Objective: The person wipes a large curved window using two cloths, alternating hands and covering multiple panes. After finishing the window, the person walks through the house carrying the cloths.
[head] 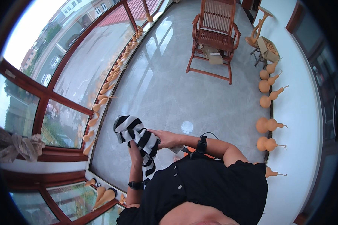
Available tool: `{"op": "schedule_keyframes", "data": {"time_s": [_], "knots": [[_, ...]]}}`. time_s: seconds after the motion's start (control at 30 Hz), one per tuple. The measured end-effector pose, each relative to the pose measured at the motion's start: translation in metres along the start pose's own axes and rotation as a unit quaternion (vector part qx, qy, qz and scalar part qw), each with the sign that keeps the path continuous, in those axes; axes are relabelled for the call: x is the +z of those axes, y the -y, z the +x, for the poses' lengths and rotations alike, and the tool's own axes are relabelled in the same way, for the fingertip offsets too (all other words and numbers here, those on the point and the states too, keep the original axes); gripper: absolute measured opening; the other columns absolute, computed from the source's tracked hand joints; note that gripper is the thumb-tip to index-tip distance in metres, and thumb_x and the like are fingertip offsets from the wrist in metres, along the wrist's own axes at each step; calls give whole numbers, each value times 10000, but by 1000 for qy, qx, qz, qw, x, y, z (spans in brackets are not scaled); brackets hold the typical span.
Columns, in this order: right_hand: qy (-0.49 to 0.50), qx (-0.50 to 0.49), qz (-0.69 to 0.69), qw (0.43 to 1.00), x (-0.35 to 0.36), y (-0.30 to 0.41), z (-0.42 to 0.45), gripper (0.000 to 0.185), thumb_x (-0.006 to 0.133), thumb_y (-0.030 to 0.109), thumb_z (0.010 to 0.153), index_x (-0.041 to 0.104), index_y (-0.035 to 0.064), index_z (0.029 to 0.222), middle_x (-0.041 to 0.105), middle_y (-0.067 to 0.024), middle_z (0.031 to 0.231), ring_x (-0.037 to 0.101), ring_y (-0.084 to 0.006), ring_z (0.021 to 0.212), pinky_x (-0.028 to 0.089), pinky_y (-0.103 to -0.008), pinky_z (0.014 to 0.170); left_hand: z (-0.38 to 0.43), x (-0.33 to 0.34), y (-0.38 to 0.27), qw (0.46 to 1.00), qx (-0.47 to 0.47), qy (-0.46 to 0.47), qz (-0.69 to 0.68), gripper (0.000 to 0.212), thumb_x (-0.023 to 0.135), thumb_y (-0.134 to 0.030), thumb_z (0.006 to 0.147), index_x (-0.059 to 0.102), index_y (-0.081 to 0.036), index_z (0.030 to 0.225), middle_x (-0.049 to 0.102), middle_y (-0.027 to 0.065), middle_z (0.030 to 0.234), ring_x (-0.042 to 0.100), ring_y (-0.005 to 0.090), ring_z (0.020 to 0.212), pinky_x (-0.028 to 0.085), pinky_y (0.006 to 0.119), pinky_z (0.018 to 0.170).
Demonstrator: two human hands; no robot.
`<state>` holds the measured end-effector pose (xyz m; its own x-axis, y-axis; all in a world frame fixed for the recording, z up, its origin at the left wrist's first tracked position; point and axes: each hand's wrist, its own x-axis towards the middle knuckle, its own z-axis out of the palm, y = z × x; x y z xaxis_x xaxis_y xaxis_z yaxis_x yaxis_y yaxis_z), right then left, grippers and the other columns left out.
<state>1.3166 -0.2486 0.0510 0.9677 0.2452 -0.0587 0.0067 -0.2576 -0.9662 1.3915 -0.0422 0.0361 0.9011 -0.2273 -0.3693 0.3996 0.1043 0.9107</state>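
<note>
A bundle of black-and-white striped fabric [140,133] is up in front of me, its upper end rounded and a loose strip hanging at the bottom. What kind of article it is I cannot tell. From below, my left hand [135,152] grips it, the fingers mostly hidden by the cloth. On the other side, my right hand [166,138] has hold of its edge. Just under my right wrist, partly covered by the arm, shows a pale object [176,149] I cannot make out.
A wooden rocking chair [217,36] stands ahead on the grey tiled floor [169,84]. Dried gourds [264,101] line the right wall, and more gourds [112,74] fill the left windowsill. Near the wall, a cardboard box [266,49] sits on a small stool. An orange object [190,152] is by my waist.
</note>
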Motion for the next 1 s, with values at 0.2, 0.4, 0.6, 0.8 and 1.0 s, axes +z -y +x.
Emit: {"op": "schedule_keyframes", "data": {"time_s": [0.2,0.4,0.6,0.8,1.0], "knots": [[-190,68,-24,979,-87,-82,44,639,754,203,806,499,60,1374,658,-192,1230,640,-322,1132,491,-405,973,116,100,-8,971,-105,174,128,760,415,-642,988,542,20,1339,621,134,1233,608,217,1056,497,346,892],[-291,75,-13,954,-241,-133,84,278,649,145,879,688,42,1135,727,-166,974,672,-185,922,522,-340,860,256,203,-27,941,-87,222,240,694,445,-556,1008,535,44,1345,629,147,1257,625,247,1110,488,350,935],[-414,186,86,887,-394,-133,133,421,654,376,948,689,2,1140,716,-127,1023,639,-152,926,506,-308,855,379,266,-74,950,-123,232,170,381,484,-318,1043,605,-6,1224,680,74,1092,673,177,933,563,328,796],[-546,149,171,806,-532,-167,216,536,716,402,909,651,-51,1186,693,-81,993,605,-102,911,489,-270,841,498,310,-109,956,-124,242,110,386,513,-330,1036,605,-10,1231,692,83,1045,702,197,868,572,321,735],[-599,117,253,751,-655,-218,301,506,724,398,904,663,-27,1171,700,-64,988,607,-92,892,487,-260,819,651,394,-149,938,-115,300,133,417,493,-372,1045,622,-13,1214,702,85,1020,701,183,852,566,315,737]]}}
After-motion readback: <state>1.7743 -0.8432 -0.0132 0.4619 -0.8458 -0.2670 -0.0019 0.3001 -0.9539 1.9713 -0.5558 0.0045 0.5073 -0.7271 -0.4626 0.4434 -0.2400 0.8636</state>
